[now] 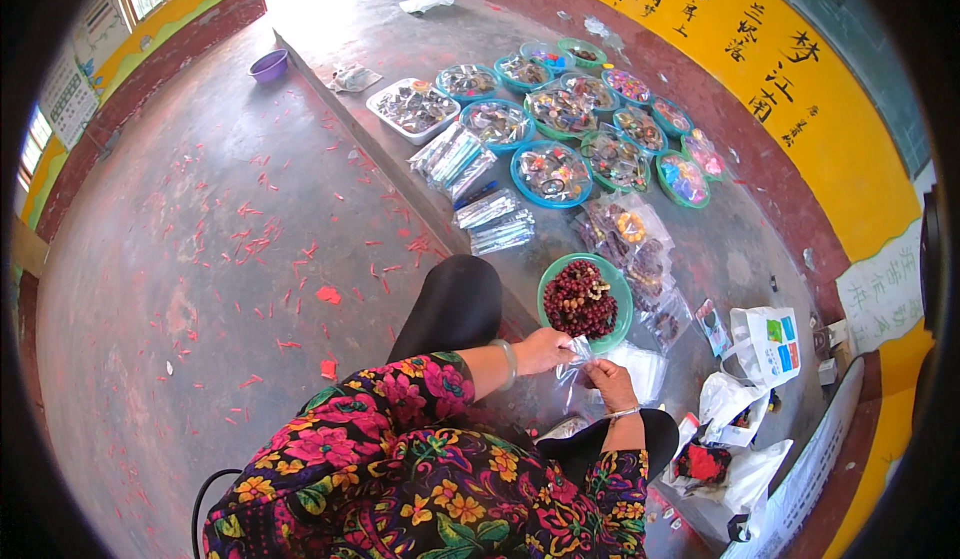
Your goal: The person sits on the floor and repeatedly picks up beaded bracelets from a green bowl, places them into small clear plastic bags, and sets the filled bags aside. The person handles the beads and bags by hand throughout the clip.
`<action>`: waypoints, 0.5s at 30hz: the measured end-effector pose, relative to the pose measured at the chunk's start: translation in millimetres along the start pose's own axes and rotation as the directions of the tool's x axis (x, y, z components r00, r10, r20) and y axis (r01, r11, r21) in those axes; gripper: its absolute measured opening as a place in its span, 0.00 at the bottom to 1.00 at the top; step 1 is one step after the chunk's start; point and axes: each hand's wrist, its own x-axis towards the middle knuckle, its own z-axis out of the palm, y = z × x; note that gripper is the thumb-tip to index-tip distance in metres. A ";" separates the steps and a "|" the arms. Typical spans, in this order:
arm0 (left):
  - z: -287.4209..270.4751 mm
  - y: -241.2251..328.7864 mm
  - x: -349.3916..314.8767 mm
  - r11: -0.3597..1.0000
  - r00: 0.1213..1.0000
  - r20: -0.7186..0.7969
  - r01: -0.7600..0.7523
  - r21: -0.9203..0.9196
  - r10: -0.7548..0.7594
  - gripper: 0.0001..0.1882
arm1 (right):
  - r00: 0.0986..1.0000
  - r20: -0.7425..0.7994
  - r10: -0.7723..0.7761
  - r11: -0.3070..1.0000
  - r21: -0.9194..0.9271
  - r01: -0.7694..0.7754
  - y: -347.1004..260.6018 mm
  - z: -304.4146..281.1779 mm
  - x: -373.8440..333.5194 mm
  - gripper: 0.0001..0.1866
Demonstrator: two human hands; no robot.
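The left hand [545, 350] and the right hand [614, 383] are pinching a thin clear plastic bag [574, 361] between closed fingertips, just beside a round green plastic bowl [625, 309] holding dark red round beads [575, 309]. Black brushed characters [803, 47] are running down the yellow painted wall band [840, 189], and a white carrier bag [755, 337] is showing blue, green and red printed panels [780, 355].

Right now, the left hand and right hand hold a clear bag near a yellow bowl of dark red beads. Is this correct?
Not quite: the head view shows the bowl is green, not yellow. The left hand and right hand do hold a clear bag near its dark red beads.
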 end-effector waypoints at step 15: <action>-3.3 -1.4 0.0 0.989 1.000 -0.008 0.002 -0.149 -0.003 0.13 | 0.999 -0.034 -0.027 0.998 0.061 0.029 -1.1 -4.7 -5.1 0.05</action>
